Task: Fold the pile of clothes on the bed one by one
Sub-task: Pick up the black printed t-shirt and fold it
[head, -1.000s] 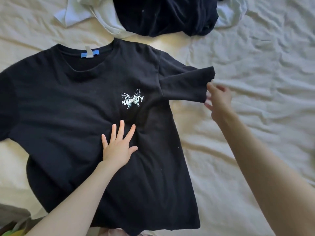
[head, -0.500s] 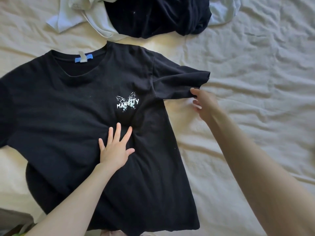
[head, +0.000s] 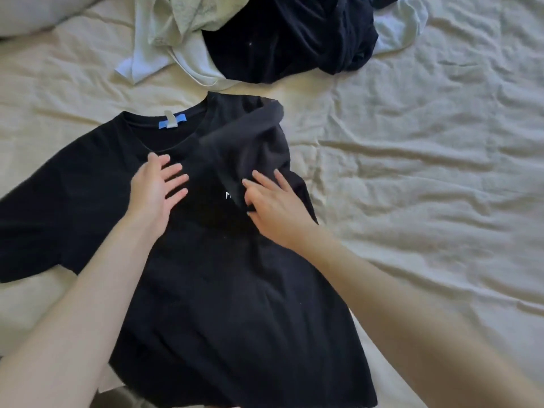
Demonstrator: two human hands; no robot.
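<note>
Black shirt lies front up on the bed, collar toward 11 o'clock. My left hand rests on its chest, fingers straight and spread. My right hand holds the sleeve, folded across the chest. Unfolded pile at 12 o'clock.

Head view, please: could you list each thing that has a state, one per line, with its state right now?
black T-shirt: spread face up on the bed, one sleeve folded in over the chest.
folded sleeve: lying across the print, mostly hiding it.
left hand: open, fingers straight, at the chest.
right hand: fingers on the sleeve edge; grip unclear.
pile of clothes: unfolded, crumpled.
bed sheet: wrinkled.
</note>
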